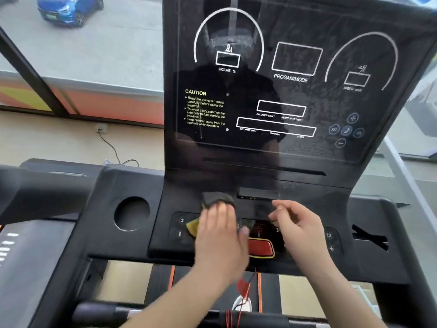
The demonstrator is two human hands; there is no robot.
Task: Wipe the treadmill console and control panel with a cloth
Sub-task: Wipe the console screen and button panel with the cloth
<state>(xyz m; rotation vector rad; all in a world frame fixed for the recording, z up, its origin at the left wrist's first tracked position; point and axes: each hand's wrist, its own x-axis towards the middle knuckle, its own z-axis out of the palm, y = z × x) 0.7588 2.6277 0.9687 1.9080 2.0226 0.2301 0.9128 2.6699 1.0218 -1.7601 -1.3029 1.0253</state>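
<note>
L hand [220,235] lies flat on the cloth [217,198], just left of the red stop btn [260,248]. Its fingers are straight and together, pressing the cloth onto the control panel [165,245], not curled round it. The cloth is dark grey w/ a yellow underside. The grey part bunches up past the fingertips, up-left of the red btn, and a yellow corner sticks out at the hand's left edge, over the number keys.

R hand [300,230] hovers just right of and above the red btn. Its fingers are loosely curled w/ thumb and index close together, holding nothing. Can't tell if it touches the panel.

The console screen [283,102] rises well above the red btn. It is glossy black and off, w/ white dial outlines, a CAUTION text block and dusty smears on its right half. A small port block [257,194] sits between screen and btn.

Round cup holder [131,213] is far left of the btn, beyond the L hand. A red cord [243,287] hangs below the btn. Far up-left, through the window, a blue car [71,10] is parked.
</note>
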